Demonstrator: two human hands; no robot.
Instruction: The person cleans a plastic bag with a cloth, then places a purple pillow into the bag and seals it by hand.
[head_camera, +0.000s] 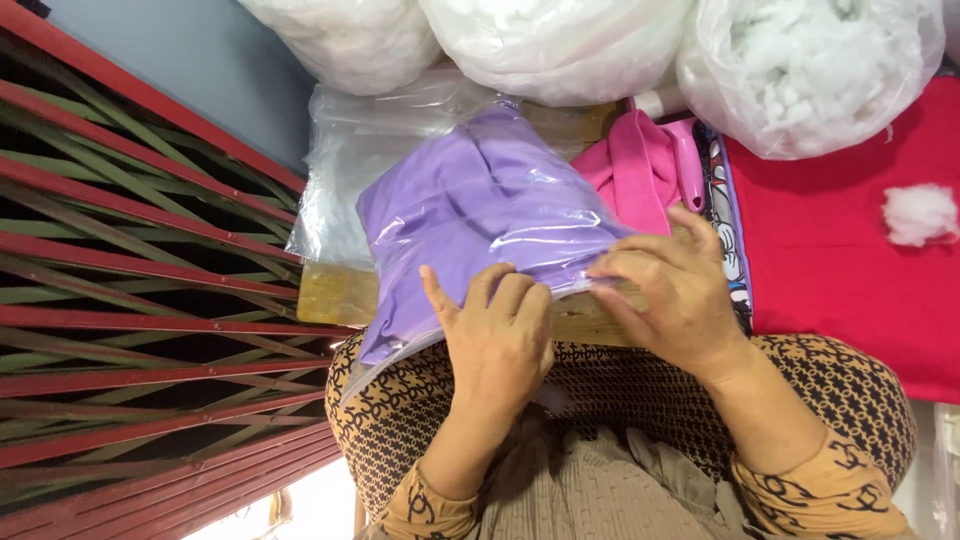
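The purple cloth (470, 210) sits inside a clear bag (400, 160) on a wooden board (335, 292). The left hand (500, 335) presses curled fingers on the bag's near edge, and the right hand (670, 290) pinches that edge shut. The cloth looks all in; the edge looks part closed. Pink cloth (640, 165) lies right of the bag, stuffing sacks (800, 60) behind, a red gate (140, 300) left.

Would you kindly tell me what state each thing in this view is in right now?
Purple folded fabric: inside a clear plastic bag, lying on the wooden board.
Left hand: pinching the bag's near edge.
Right hand: pinching the same edge.
Pink fabric: crumpled beside the bag.
Large clear sacks of white stuffing: full.
White stuffing tuft: loose on red cloth.
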